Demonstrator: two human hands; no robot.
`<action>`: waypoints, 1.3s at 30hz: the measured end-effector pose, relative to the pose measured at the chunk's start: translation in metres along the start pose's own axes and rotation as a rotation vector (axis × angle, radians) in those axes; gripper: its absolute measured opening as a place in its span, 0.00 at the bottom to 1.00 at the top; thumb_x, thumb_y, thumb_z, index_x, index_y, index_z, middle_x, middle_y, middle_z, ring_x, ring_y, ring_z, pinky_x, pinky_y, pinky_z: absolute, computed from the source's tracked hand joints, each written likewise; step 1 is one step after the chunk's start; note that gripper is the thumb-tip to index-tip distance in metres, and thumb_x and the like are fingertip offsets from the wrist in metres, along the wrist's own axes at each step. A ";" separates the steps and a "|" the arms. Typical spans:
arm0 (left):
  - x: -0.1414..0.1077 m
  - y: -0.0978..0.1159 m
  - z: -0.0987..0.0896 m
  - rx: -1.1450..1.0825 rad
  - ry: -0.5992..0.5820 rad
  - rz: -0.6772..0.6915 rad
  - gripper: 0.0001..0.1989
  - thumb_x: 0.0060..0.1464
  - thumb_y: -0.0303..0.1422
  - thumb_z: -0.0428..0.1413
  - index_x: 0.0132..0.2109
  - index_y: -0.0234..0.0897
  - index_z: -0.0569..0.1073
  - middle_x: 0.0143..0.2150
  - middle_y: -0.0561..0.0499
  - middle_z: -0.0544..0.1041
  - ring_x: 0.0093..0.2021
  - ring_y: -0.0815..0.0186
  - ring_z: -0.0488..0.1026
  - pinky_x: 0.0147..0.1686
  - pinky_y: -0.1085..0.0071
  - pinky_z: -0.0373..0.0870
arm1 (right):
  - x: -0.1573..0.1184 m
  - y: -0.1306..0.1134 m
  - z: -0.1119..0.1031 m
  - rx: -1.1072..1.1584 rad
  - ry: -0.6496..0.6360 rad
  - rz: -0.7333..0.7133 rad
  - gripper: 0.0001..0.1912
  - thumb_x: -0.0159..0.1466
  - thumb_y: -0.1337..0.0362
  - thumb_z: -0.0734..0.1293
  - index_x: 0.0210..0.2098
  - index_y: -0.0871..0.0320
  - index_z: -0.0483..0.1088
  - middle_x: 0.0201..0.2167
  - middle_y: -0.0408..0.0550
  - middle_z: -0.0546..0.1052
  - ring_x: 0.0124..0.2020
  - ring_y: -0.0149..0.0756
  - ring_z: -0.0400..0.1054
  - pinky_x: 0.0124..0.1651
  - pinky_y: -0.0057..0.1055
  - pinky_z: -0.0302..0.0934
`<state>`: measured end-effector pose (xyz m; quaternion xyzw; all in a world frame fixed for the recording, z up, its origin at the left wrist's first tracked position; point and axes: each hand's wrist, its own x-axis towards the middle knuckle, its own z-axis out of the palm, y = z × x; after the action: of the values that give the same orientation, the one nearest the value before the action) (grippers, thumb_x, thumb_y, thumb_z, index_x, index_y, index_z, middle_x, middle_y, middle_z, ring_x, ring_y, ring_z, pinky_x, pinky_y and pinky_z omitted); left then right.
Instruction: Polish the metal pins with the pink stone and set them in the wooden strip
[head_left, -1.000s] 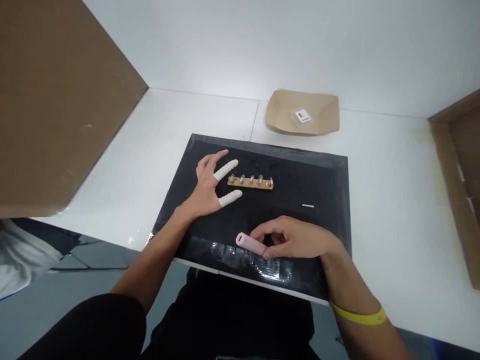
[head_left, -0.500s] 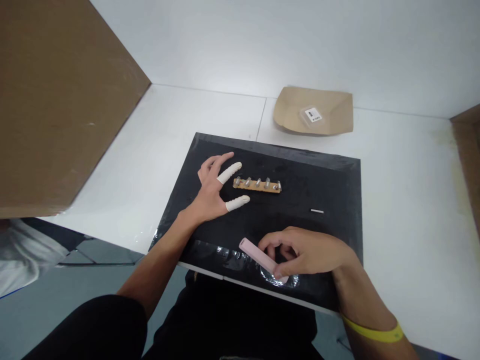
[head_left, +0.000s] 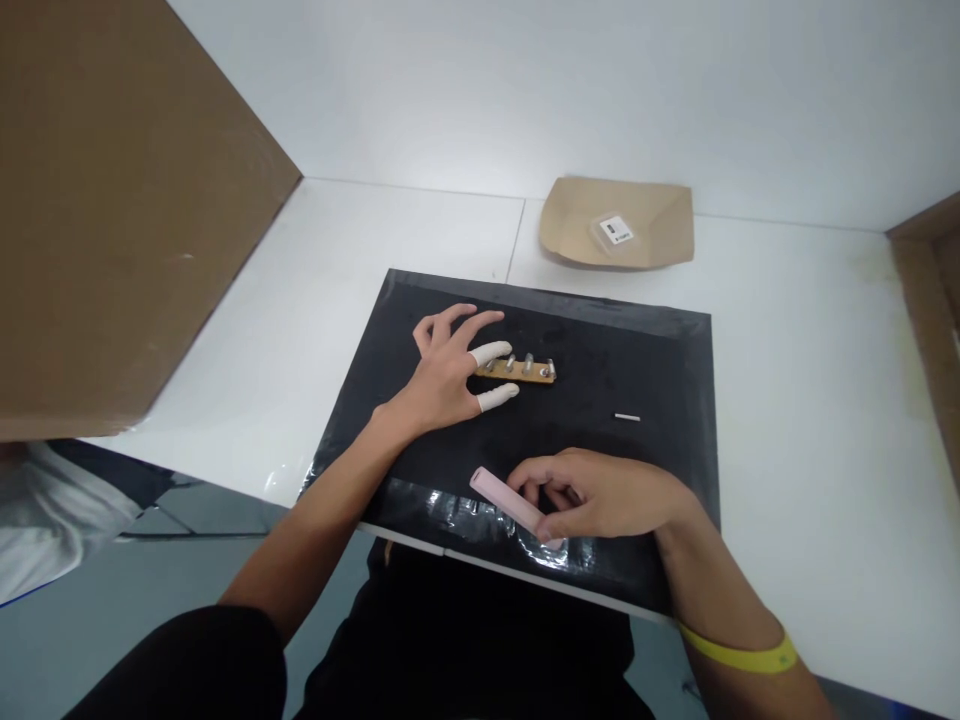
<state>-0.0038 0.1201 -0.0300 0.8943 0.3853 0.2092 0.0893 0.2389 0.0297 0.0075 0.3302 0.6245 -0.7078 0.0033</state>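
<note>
Looking through the head view, we are holding a pink bar point(head_left: 504, 495) with our right hand point(head_left: 596, 493) at six o'clock of the mat point(head_left: 645, 365); our left hand point(head_left: 442, 385), wide, is bracketing the brown strip point(head_left: 519, 372), which is lying near twelve.
</note>
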 end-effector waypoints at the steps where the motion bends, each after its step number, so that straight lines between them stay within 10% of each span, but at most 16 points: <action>1: 0.003 0.000 0.000 -0.002 -0.002 0.003 0.19 0.60 0.46 0.67 0.55 0.45 0.81 0.72 0.42 0.72 0.73 0.39 0.60 0.66 0.40 0.51 | 0.000 0.001 0.000 0.002 0.003 -0.010 0.18 0.65 0.64 0.75 0.54 0.56 0.77 0.28 0.35 0.74 0.27 0.25 0.61 0.30 0.24 0.55; 10: 0.015 0.003 0.003 -0.080 -0.017 -0.057 0.04 0.61 0.36 0.64 0.41 0.44 0.83 0.63 0.47 0.81 0.69 0.44 0.67 0.64 0.40 0.51 | 0.000 0.002 0.002 -0.026 0.018 -0.014 0.18 0.65 0.64 0.74 0.54 0.55 0.76 0.28 0.37 0.75 0.26 0.25 0.63 0.29 0.24 0.54; 27: 0.006 0.011 0.005 -0.138 0.232 -0.059 0.06 0.66 0.37 0.61 0.41 0.44 0.83 0.57 0.48 0.84 0.64 0.51 0.72 0.63 0.46 0.61 | 0.001 -0.002 0.003 -0.035 0.008 0.016 0.22 0.65 0.66 0.75 0.59 0.54 0.77 0.31 0.38 0.76 0.31 0.27 0.68 0.32 0.23 0.59; 32: 0.006 0.007 -0.002 -0.207 0.386 -0.116 0.03 0.65 0.35 0.64 0.41 0.43 0.82 0.55 0.48 0.84 0.60 0.54 0.74 0.63 0.49 0.65 | 0.003 0.008 0.004 0.051 0.061 -0.009 0.07 0.65 0.63 0.74 0.42 0.58 0.80 0.35 0.42 0.78 0.32 0.27 0.70 0.32 0.21 0.60; 39: -0.037 0.026 -0.023 -0.239 0.412 -0.166 0.03 0.64 0.30 0.66 0.44 0.43 0.80 0.55 0.48 0.83 0.60 0.54 0.74 0.62 0.48 0.67 | -0.003 0.011 0.006 0.370 0.095 0.046 0.19 0.64 0.58 0.77 0.50 0.61 0.76 0.40 0.48 0.82 0.30 0.29 0.74 0.33 0.24 0.73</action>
<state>-0.0204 0.0754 -0.0123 0.7810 0.4403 0.4232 0.1307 0.2433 0.0208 -0.0006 0.3727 0.4755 -0.7938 -0.0708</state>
